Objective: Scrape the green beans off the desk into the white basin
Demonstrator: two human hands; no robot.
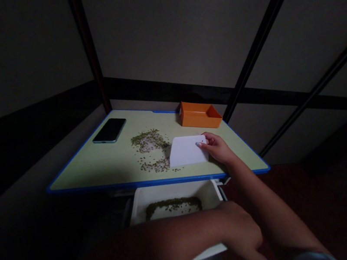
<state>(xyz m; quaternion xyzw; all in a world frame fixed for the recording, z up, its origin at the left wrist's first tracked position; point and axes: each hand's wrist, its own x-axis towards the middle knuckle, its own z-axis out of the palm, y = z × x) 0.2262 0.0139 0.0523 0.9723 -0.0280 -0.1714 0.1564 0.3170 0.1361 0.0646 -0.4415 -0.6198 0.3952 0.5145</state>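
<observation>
A flat white scraper (187, 150) is pinched in my right hand (218, 148), the thumb on its upper face. Its left edge reaches scattered small green-brown grains (149, 141) on the pale table top (101, 170). My left forearm crosses the bottom of the view. At its end, my left hand (242, 233) is bent downward over the right side of a white bin (173, 189); most of its fingers are hidden, and I cannot tell whether it touches the rim. More such grains (175, 202) lie in the bin, just below the table's front edge.
An orange open box (198, 119) stands at the table's back right. A dark-screened phone (110, 130) lies at the back left. Blue edging (155, 182) runs round the table. Panelled walls (161, 31) stand close behind it.
</observation>
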